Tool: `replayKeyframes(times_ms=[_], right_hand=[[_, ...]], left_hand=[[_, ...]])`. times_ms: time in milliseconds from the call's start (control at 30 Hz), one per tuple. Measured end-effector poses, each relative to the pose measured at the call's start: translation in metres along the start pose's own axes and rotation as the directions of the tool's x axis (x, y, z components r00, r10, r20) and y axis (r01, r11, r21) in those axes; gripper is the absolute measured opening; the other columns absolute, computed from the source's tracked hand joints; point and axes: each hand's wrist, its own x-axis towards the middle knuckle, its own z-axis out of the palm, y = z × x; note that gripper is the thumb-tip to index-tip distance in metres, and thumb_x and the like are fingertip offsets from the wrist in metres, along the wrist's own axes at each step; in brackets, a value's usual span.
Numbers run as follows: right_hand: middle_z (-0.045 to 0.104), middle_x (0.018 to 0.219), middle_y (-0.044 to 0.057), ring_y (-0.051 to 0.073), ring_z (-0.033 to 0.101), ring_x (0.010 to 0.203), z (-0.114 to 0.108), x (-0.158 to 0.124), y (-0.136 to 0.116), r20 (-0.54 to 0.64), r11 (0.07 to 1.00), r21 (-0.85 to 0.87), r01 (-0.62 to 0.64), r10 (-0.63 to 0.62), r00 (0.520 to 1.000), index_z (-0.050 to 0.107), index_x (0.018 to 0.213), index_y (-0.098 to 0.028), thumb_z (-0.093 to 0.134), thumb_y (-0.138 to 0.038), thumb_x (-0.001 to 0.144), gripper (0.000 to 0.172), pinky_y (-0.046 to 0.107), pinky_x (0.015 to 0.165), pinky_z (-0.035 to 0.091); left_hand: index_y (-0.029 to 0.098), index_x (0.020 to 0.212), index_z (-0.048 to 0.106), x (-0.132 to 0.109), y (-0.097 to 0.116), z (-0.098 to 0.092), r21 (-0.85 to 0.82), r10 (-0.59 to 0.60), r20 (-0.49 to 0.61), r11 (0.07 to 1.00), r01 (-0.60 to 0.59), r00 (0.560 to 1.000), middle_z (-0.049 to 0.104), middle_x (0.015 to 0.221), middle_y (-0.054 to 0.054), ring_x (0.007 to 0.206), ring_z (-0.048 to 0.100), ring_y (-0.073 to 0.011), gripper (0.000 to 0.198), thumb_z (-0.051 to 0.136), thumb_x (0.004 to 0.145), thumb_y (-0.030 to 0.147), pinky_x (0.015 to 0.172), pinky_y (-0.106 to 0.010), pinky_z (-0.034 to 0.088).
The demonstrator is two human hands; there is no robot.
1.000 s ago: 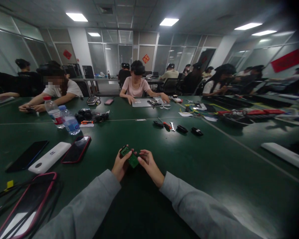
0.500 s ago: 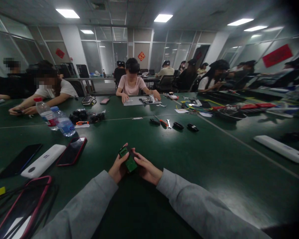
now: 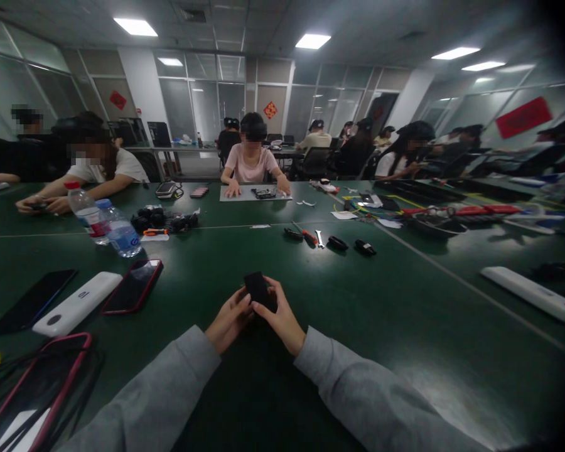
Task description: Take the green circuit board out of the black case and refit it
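Observation:
Both my hands hold one small flat object [image 3: 258,290] just above the green table [image 3: 367,314]; its dark face is turned up toward me. My left hand [image 3: 228,320] pinches its left edge with fingers curled. My right hand [image 3: 280,317] grips its right side, thumb across the top. Grey sleeves cover both my forearms.
To the left lie a red-cased phone [image 3: 132,285], a white power bank [image 3: 78,303], a dark phone [image 3: 31,301] and a pink-cased tablet [image 3: 32,389]. Two water bottles [image 3: 110,227] stand behind them. Small tools [image 3: 306,235] lie mid-table. Other people sit at the far side.
The object showed a green circuit-board face earlier; it has been turned over and shows a dark side now. Both hands stayed together on it.

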Motion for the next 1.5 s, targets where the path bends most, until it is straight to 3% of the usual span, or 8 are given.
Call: replayKeyframes(times_ms=[167,533,900,1100,1233,1300,1367,1500], right_hand=[[0.045,0.106,0.004,0.017,0.048,0.100,0.006,-0.001,0.005,0.021,0.984,-0.089,0.152,-0.151,0.988,0.032,0.120,-0.023,0.063,-0.033,0.074,0.056,0.034,0.089,0.040],[0.043,0.103,0.003,0.017,0.048,0.099,0.001,0.001,0.009,0.017,0.945,-0.242,0.219,-0.221,0.975,0.048,0.110,-0.023,0.064,-0.033,0.073,0.042,0.032,0.088,0.041],[0.050,0.111,0.004,0.018,0.050,0.105,-0.007,0.005,0.002,0.036,0.982,-0.096,0.164,-0.162,0.986,0.044,0.120,-0.023,0.061,-0.035,0.076,0.049,0.034,0.094,0.040],[0.053,0.108,0.004,0.017,0.052,0.102,-0.012,0.008,-0.003,-0.073,0.980,-0.133,0.150,-0.160,0.984,0.047,0.119,-0.023,0.060,-0.035,0.077,0.046,0.034,0.093,0.040],[0.054,0.111,0.005,0.017,0.050,0.105,-0.012,0.010,-0.002,-0.225,0.972,-0.147,0.182,-0.212,0.951,0.050,0.114,-0.021,0.059,-0.036,0.077,0.042,0.033,0.095,0.038],[0.054,0.110,0.004,0.018,0.050,0.105,-0.015,0.013,-0.001,-0.307,0.984,-0.112,0.139,-0.167,0.937,0.050,0.114,-0.021,0.061,-0.038,0.075,0.043,0.033,0.095,0.038],[0.056,0.107,0.004,0.018,0.053,0.100,-0.020,0.017,0.000,-0.339,0.999,0.014,0.037,-0.030,0.940,0.051,0.113,-0.022,0.061,-0.042,0.074,0.045,0.033,0.089,0.043],[0.061,0.100,0.002,0.016,0.059,0.085,-0.031,0.025,0.006,-0.196,0.897,0.401,-0.188,0.285,0.938,0.054,0.105,-0.023,0.063,-0.047,0.071,0.042,0.028,0.071,0.049]], left_hand=[[0.021,0.114,0.052,0.002,-0.004,-0.007,0.013,0.023,-0.036,1.000,-0.023,0.999,0.060,0.110,-0.010,0.092,0.060,-0.0175,0.043,0.065,0.073,0.028,0.084,-0.032,0.045],[0.023,0.112,0.052,0.000,-0.002,-0.006,0.027,0.056,-0.043,0.998,-0.055,0.998,0.059,0.109,-0.009,0.090,0.060,-0.0180,0.044,0.068,0.071,0.027,0.074,-0.029,0.048],[0.024,0.114,0.051,0.002,0.000,-0.006,-0.006,0.053,-0.086,0.999,-0.054,0.995,0.061,0.102,-0.006,0.079,0.062,-0.0157,0.046,0.068,0.071,0.028,0.071,-0.031,0.051],[0.025,0.114,0.051,0.005,-0.003,-0.011,0.017,0.055,-0.124,0.998,-0.054,0.991,0.061,0.104,-0.007,0.078,0.063,-0.0166,0.046,0.067,0.071,0.029,0.070,-0.033,0.052],[0.023,0.114,0.052,0.005,-0.002,-0.011,0.021,0.047,-0.129,0.999,-0.045,0.991,0.061,0.107,-0.009,0.084,0.063,-0.0192,0.045,0.066,0.072,0.031,0.075,-0.036,0.052],[0.023,0.114,0.052,0.004,-0.001,-0.010,0.009,0.037,-0.118,0.999,-0.036,0.992,0.060,0.112,-0.010,0.088,0.063,-0.0204,0.044,0.065,0.073,0.032,0.078,-0.038,0.051],[0.022,0.115,0.051,0.003,0.002,-0.009,-0.004,0.025,-0.109,1.000,-0.026,0.994,0.058,0.116,-0.011,0.092,0.062,-0.0214,0.044,0.064,0.074,0.032,0.080,-0.039,0.051],[0.022,0.116,0.050,0.001,0.003,-0.007,-0.036,0.018,-0.090,0.999,-0.022,0.996,0.058,0.118,-0.011,0.095,0.062,-0.0224,0.044,0.063,0.075,0.032,0.081,-0.040,0.051]])
